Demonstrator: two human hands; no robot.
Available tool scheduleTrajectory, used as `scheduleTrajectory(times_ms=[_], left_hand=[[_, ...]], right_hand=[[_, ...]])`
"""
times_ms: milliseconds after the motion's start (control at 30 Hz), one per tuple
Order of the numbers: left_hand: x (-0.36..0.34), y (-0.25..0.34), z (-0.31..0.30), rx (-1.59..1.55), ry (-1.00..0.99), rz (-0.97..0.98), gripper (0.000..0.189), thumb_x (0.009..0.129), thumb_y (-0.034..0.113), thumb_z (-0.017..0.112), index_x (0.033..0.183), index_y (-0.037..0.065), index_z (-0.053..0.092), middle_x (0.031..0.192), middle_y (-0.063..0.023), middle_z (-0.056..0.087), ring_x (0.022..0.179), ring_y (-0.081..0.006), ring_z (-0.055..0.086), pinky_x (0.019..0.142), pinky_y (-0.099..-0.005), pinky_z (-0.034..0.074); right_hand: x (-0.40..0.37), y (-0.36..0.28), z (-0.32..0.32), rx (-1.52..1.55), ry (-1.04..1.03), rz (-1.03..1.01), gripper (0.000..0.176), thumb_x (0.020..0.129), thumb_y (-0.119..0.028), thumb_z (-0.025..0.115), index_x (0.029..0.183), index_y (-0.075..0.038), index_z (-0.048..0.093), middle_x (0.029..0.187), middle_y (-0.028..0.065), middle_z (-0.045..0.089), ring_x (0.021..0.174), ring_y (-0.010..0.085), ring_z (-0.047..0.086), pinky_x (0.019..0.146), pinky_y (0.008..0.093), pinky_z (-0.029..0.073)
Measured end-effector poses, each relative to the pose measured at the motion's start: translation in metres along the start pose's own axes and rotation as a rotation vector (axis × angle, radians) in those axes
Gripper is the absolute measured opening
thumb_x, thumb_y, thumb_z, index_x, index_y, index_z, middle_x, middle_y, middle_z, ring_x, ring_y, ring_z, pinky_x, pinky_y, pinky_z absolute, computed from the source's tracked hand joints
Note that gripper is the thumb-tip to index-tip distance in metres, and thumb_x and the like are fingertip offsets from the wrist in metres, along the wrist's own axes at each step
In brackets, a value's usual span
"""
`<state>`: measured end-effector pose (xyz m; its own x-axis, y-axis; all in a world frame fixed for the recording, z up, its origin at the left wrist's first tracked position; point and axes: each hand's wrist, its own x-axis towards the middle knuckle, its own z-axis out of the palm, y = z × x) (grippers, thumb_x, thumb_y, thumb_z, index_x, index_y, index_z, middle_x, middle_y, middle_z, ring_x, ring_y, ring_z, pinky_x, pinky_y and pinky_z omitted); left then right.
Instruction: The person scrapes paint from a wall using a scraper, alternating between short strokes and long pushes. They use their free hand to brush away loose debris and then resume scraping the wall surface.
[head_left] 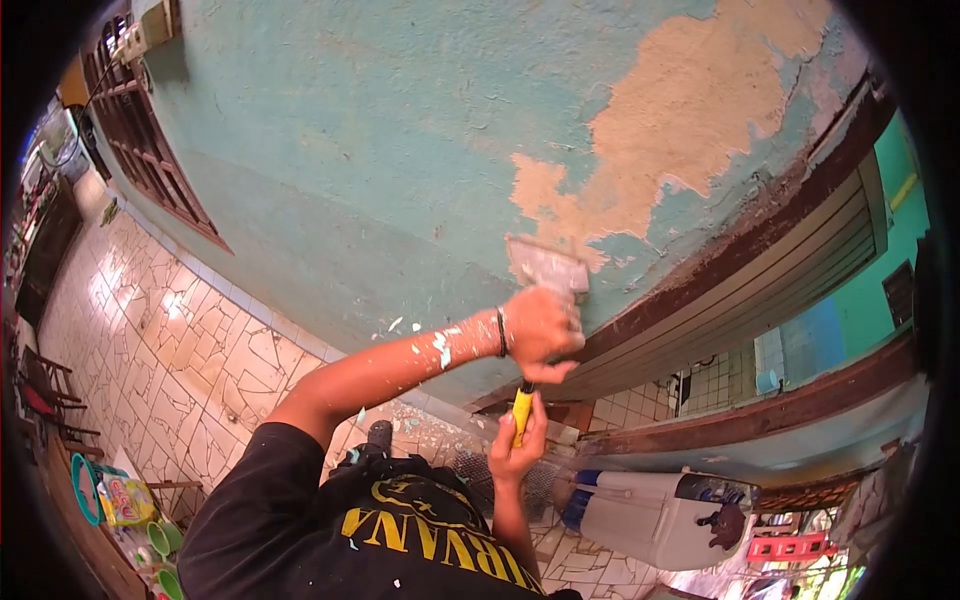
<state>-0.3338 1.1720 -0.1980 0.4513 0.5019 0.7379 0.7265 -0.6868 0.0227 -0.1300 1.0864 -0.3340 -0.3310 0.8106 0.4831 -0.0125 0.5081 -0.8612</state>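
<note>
A wide-bladed scraper (pixel 550 270) with a yellow and black handle meets the turquoise painted wall (pixel 400 150), its blade at the lower edge of a bare tan patch (pixel 680 110). My left hand (pixel 542 330), with a dark band at the wrist, is closed round the scraper just behind the blade and looks slightly blurred. Lower down, my right hand (pixel 516 452) grips the yellow end of the handle. Pale paint flakes cling to my left forearm, and others show against the wall near it. Part of the handle is hidden by my hands.
A brown door frame (pixel 720 260) borders the wall on the right. Paint chips lie on the tiled floor (pixel 150 310) near my foot. A white and blue washing machine (pixel 650 520) stands lower right, while green tubs (pixel 160 540) sit lower left. A barred window (pixel 150 150) is upper left.
</note>
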Motion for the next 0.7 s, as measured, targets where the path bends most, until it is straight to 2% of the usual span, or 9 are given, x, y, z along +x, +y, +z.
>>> scheduleTrajectory(times_ms=[100, 200, 267, 300, 400, 533, 700], left_hand=[[-0.016, 0.006, 0.029, -0.046, -0.056, -0.008, 0.034, 0.072, 0.04, 0.069, 0.062, 0.01, 0.054, 0.063, -0.0086, 0.058, 0.065, -0.0327, 0.062, 0.059, -0.0453, 0.049], [-0.007, -0.002, 0.019, -0.024, -0.02, 0.02, 0.034, 0.072, 0.039, 0.069, 0.062, 0.011, 0.053, 0.062, -0.0081, 0.057, 0.065, -0.0322, 0.062, 0.059, -0.0449, 0.049], [0.012, -0.007, -0.011, 0.015, 0.041, 0.042, 0.034, 0.071, 0.039, 0.069, 0.062, 0.011, 0.053, 0.062, -0.0074, 0.056, 0.065, -0.0317, 0.062, 0.059, -0.0445, 0.049], [0.023, -0.011, -0.028, 0.031, 0.059, 0.038, 0.033, 0.071, 0.039, 0.069, 0.062, 0.011, 0.052, 0.061, -0.0071, 0.055, 0.064, -0.0315, 0.061, 0.059, -0.044, 0.048], [0.05, -0.018, -0.076, 0.077, 0.065, 0.105, 0.035, 0.073, 0.035, 0.071, 0.064, 0.012, 0.047, 0.063, -0.0049, 0.051, 0.062, -0.0283, 0.058, 0.055, -0.0415, 0.043], [0.046, -0.012, -0.077, 0.057, 0.04, 0.075, 0.035, 0.073, 0.035, 0.071, 0.064, 0.012, 0.047, 0.064, -0.0048, 0.052, 0.063, -0.028, 0.058, 0.056, -0.0413, 0.042], [0.004, 0.002, -0.01, -0.005, -0.007, 0.003, 0.033, 0.073, 0.035, 0.071, 0.065, 0.012, 0.051, 0.065, -0.0062, 0.053, 0.063, -0.0298, 0.058, 0.057, -0.043, 0.046]], right_hand=[[-0.028, 0.044, -0.005, -0.135, 0.017, -0.08, 0.055, 0.101, -0.002, 0.056, 0.152, 0.011, 0.039, 0.118, 0.0186, 0.065, 0.083, 0.0157, 0.062, 0.073, 0.0278, 0.052], [-0.011, 0.033, -0.003, -0.22, 0.052, -0.202, 0.052, 0.1, -0.003, 0.058, 0.147, 0.013, 0.045, 0.126, 0.0227, 0.066, 0.089, 0.0195, 0.067, 0.079, 0.0317, 0.056], [0.019, 0.004, -0.004, -0.288, 0.042, -0.289, 0.048, 0.099, -0.004, 0.059, 0.143, 0.014, 0.05, 0.128, 0.0249, 0.067, 0.094, 0.022, 0.07, 0.084, 0.0341, 0.058], [0.029, -0.005, -0.002, -0.206, 0.035, -0.199, 0.046, 0.098, -0.004, 0.061, 0.14, 0.014, 0.054, 0.128, 0.0271, 0.069, 0.1, 0.0261, 0.073, 0.088, 0.0369, 0.058], [0.063, -0.056, 0.004, -0.222, 0.036, -0.349, 0.047, 0.098, -0.004, 0.062, 0.141, 0.013, 0.054, 0.126, 0.027, 0.069, 0.097, 0.0267, 0.073, 0.086, 0.0366, 0.058], [0.05, -0.065, 0.005, -0.178, 0.018, -0.245, 0.048, 0.098, -0.004, 0.062, 0.142, 0.012, 0.053, 0.123, 0.0256, 0.07, 0.096, 0.0251, 0.073, 0.086, 0.0358, 0.058], [0.003, -0.017, 0.001, -0.209, 0.04, -0.156, 0.048, 0.099, -0.005, 0.062, 0.143, 0.011, 0.052, 0.125, 0.0272, 0.069, 0.102, 0.029, 0.073, 0.09, 0.0383, 0.057]])
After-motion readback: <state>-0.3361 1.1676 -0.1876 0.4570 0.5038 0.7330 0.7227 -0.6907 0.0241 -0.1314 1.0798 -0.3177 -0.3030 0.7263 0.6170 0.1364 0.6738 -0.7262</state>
